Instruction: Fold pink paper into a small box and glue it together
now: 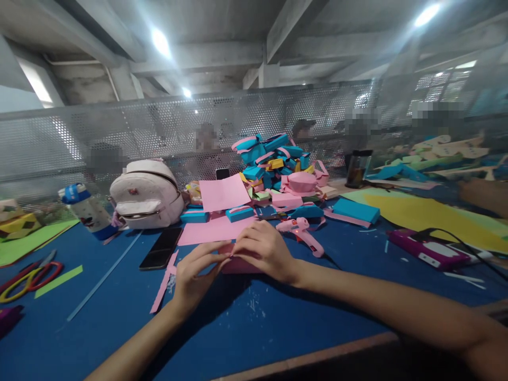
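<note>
Both my hands meet over a small pink paper box (243, 266) on the blue table. My left hand (197, 272) pinches its left end, thumb and fingers together at the upper edge. Fingers of my right hand (266, 253) curl over the top and right side, covering much of the box. Just right of that hand lies a pink glue gun (301, 233) with a small orange light. Behind the hands are a flat pink sheet (202, 230) and a second pink sheet (224, 193) leaning up. A pink paper strip (162, 291) lies left of my left hand.
A heap of blue, pink and yellow paper pieces (273, 159) rises at the back. Leftward are a phone (162, 248), a white backpack (146, 196), a water bottle (91, 214) and scissors (34, 278). A purple power bank (426, 251) with a cable lies right. Another person's arm (484, 198) shows far right.
</note>
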The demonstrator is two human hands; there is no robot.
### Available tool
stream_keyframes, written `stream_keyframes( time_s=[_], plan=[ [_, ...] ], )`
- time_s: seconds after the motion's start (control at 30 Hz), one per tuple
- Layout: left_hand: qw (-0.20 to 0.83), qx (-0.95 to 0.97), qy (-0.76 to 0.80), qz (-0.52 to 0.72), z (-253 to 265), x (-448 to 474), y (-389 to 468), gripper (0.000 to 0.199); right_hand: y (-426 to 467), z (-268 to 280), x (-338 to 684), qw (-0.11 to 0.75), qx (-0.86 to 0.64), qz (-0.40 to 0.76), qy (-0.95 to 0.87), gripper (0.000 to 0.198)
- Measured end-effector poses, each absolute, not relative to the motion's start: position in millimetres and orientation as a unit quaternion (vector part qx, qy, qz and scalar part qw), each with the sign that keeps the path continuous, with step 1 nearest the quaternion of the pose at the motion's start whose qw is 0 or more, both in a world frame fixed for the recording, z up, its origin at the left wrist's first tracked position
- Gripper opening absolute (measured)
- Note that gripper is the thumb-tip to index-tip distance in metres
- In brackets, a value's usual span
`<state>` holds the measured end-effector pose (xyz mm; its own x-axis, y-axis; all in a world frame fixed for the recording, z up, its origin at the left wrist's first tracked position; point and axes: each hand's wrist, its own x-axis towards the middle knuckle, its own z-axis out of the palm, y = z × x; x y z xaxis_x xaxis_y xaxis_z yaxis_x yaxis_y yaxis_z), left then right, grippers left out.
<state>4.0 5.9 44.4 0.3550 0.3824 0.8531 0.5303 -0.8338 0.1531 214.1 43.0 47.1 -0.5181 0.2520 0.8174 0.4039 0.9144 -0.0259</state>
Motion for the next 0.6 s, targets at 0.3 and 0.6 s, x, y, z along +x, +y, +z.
stream_keyframes(
  time_s=[0.3, 0.6],
  plan=[
    [-0.265, -0.791, -0.317, -0.452, 50.2, -2.3, 16.7, 0.037, 45.6, 46.6, 215.9, 0.465, -0.162, -0.009, -0.870, 0.010],
    [-0.381, -0.743, -0.337, -0.435, 44.0, 2.8, 20.6, 0.055, 44.1, 43.7, 216.2, 0.477, -0.166, 0.016, -0.863, 0.010]
  ],
)
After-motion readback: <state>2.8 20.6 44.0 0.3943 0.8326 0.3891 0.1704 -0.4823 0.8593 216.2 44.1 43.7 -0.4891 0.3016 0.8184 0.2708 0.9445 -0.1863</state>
